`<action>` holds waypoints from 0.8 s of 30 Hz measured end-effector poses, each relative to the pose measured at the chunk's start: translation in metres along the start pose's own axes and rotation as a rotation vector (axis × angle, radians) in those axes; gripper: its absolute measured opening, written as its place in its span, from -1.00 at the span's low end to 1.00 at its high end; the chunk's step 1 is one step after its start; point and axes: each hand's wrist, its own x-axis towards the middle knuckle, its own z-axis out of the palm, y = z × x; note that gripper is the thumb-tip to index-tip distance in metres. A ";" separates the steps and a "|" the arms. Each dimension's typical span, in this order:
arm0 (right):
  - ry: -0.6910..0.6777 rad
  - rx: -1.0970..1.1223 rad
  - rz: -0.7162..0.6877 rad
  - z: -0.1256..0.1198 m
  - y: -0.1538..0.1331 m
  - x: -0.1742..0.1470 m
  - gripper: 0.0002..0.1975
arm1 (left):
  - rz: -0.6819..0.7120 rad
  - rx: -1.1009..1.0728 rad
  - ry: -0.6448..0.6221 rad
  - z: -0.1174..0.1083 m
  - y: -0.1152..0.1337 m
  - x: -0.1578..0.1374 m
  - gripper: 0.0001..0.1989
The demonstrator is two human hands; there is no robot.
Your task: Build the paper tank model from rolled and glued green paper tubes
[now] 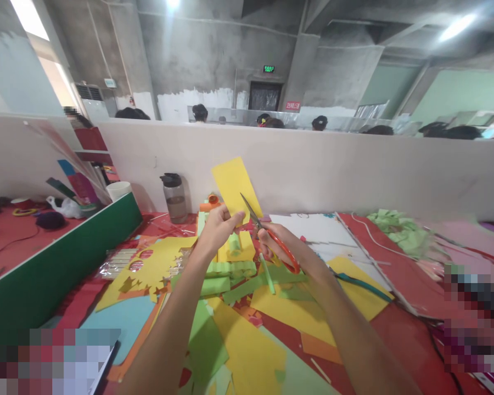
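My left hand [226, 219] pinches the lower edge of a yellow sheet of paper [233, 178] and holds it up above the table. In my right hand [274, 238] is a pair of scissors [286, 252] with orange-red handles. Their blades point up and to the left, lying against the paper's lower right part; whether they are cutting into it I cannot tell. Beneath my hands lie pale green paper strips [230, 269] and a green stick [267, 273]. Yellow paper [247, 340] and green paper [206, 340] cover much of the table nearer to me.
A water bottle [175, 200] stands against the white partition [333, 164]. At left runs a green divider [66, 258], with a white cup [119, 190] behind it. Crumpled green paper [399, 233] lies at right on the red table [366, 236]. People's heads show beyond the partition.
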 end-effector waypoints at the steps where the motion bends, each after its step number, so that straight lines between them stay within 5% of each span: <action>1: 0.001 -0.008 -0.002 0.000 0.001 0.000 -0.50 | -0.003 -0.012 -0.008 0.000 0.001 0.000 -0.72; 16: -0.030 -0.025 0.046 -0.006 -0.004 -0.002 -0.54 | -0.025 -0.002 -0.100 -0.006 0.000 0.001 -0.74; 24: -0.015 0.074 0.033 0.000 -0.003 0.001 -0.54 | -0.007 -0.059 -0.051 -0.001 -0.001 0.001 -0.81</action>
